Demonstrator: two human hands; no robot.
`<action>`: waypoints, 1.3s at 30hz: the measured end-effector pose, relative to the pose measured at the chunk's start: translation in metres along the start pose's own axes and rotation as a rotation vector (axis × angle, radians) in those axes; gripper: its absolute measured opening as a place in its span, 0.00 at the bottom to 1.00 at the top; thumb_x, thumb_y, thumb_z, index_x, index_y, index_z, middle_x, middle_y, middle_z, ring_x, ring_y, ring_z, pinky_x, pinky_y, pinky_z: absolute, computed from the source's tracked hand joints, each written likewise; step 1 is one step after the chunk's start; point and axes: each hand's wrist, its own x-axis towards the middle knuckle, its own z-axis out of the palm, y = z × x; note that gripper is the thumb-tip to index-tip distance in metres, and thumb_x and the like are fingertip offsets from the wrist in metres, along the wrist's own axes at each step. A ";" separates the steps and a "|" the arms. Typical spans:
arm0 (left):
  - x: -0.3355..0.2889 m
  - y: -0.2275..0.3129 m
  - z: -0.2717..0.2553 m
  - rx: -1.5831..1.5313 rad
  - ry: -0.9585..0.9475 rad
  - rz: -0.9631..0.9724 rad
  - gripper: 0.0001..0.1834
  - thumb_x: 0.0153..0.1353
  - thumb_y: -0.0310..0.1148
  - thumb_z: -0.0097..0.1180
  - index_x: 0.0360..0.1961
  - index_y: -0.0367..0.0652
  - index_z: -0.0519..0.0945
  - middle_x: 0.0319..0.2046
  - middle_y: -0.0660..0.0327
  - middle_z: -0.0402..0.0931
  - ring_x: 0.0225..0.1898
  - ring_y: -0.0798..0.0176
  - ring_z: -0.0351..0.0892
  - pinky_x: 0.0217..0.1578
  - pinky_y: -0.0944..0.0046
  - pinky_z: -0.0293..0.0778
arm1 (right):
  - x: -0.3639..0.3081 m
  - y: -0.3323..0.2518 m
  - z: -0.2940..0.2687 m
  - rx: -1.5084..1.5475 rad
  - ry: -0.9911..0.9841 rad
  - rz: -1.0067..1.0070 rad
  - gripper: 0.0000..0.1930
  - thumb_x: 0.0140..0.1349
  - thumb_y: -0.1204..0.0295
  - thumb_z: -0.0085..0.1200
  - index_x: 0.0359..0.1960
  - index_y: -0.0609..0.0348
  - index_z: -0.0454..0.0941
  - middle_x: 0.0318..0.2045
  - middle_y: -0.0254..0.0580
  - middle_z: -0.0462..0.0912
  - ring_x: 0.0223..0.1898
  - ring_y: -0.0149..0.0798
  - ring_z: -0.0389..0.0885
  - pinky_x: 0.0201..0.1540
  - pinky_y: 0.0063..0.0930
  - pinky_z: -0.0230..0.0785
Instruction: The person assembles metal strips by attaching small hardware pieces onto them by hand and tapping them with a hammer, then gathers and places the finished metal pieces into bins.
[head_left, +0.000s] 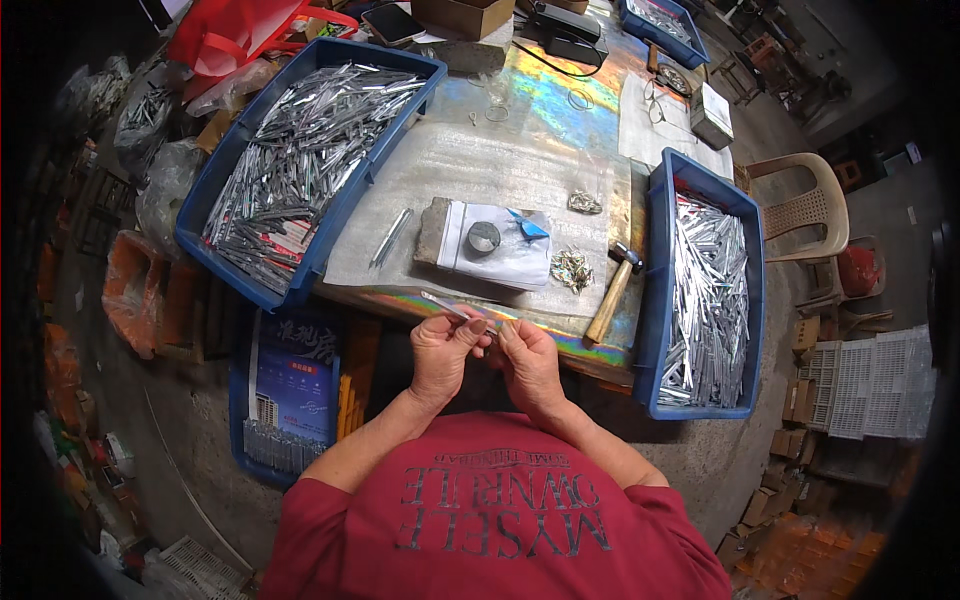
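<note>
The bench carries a blue bin of silver strips at its left edge and another blue bin at its right edge. A wooden-handled hammer lies near the front edge. Just off that edge, left hand and right hand meet, fingers pinching a thin silver strip between them.

1. Left hand and right hand met at the table edge, pinching one thin metal strip.
2. Hammer lay beside the right blue bin.
3. Left blue bin was heaped with metal strips.
</note>
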 end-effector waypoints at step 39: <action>0.008 -0.003 -0.002 -0.001 0.077 0.101 0.05 0.51 0.29 0.53 0.28 0.39 0.73 0.23 0.62 0.75 0.20 0.76 0.69 0.18 0.79 0.63 | 0.008 -0.006 0.012 0.055 0.005 0.019 0.09 0.56 0.69 0.45 0.23 0.58 0.64 0.17 0.32 0.66 0.17 0.24 0.60 0.20 0.15 0.53</action>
